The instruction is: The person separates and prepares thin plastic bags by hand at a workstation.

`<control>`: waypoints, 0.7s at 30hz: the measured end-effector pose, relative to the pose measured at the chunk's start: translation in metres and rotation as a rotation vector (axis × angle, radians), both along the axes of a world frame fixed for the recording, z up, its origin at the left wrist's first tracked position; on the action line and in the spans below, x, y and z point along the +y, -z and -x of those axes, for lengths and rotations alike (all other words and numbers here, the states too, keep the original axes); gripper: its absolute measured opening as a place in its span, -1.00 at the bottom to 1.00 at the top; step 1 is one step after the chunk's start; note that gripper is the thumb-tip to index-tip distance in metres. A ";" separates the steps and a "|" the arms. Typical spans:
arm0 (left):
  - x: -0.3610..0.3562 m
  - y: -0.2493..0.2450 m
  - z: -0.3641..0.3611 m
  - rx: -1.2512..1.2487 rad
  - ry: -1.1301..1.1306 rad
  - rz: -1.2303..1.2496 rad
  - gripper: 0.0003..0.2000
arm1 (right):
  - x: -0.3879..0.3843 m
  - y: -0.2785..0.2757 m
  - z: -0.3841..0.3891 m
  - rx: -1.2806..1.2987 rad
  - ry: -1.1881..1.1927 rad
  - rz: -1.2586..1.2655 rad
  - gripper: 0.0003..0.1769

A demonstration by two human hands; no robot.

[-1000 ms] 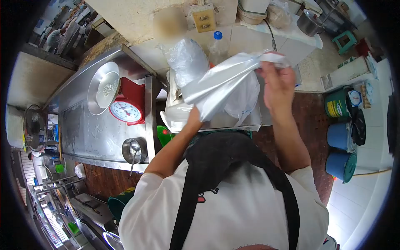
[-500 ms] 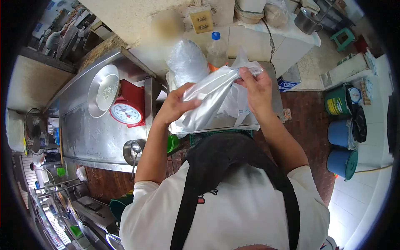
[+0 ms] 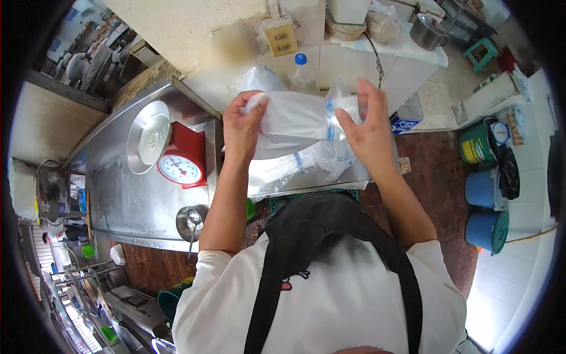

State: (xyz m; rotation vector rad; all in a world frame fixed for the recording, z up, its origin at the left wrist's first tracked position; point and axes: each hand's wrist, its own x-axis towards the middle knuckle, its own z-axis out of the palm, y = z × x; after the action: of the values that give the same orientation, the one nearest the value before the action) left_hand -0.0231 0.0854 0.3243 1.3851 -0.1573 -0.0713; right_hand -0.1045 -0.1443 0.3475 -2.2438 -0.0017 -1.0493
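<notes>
A whitish translucent plastic bag with blue print is stretched sideways between my two hands. My left hand pinches its left end, fingers closed on the plastic. At the right end, my right hand has its fingers spread, with the thumb against the bag. Beneath and behind it lie more clear plastic bags on the small table. Behind my left hand stands a bundle of clear plastic, and a bottle with a blue cap is beside it.
To the left, a red scale with a metal pan stands on a steel counter, with a metal bowl and ladle near its edge. Blue buckets line the right wall. A lidded pot is at the back right.
The bag has gone from slanted and bunched to spread out level between my hands. My left hand has moved up and left; my right hand's fingers have opened.
</notes>
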 end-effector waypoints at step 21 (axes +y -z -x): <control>-0.010 -0.016 0.013 -0.190 0.647 -0.229 -0.57 | -0.007 0.005 0.020 0.272 -0.353 -0.277 -0.83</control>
State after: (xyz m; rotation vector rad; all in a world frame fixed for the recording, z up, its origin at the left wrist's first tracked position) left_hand -0.0366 0.0752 0.3403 1.5196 -0.7727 -0.5096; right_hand -0.1243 -0.1516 0.3422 -2.0198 -0.1245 -0.5192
